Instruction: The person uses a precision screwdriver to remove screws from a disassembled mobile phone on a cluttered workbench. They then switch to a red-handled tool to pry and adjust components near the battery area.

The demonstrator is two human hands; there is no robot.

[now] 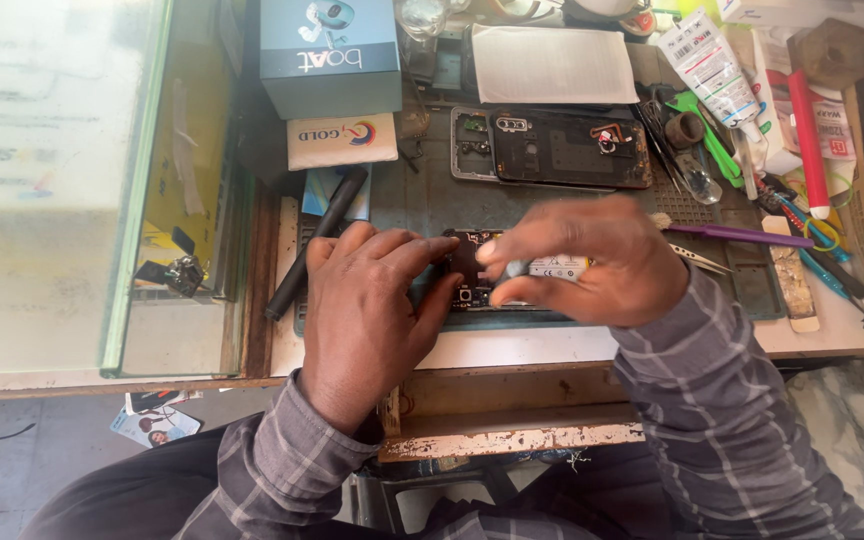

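Left hand (367, 310) lies flat, fingers open, pinning the opened phone (472, 275) on the mat's (432, 200) near edge; right hand (582, 260) pinches over it, contents hidden — keep pressure steady, lift gently.

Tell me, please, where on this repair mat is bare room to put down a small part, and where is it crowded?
Bare mat lies between the black pen-shaped tool and the detached back cover, above the left hand. The right end is crowded: purple tool, tweezers, tubes. Both hands cover the opened phone; the right hand is over it.
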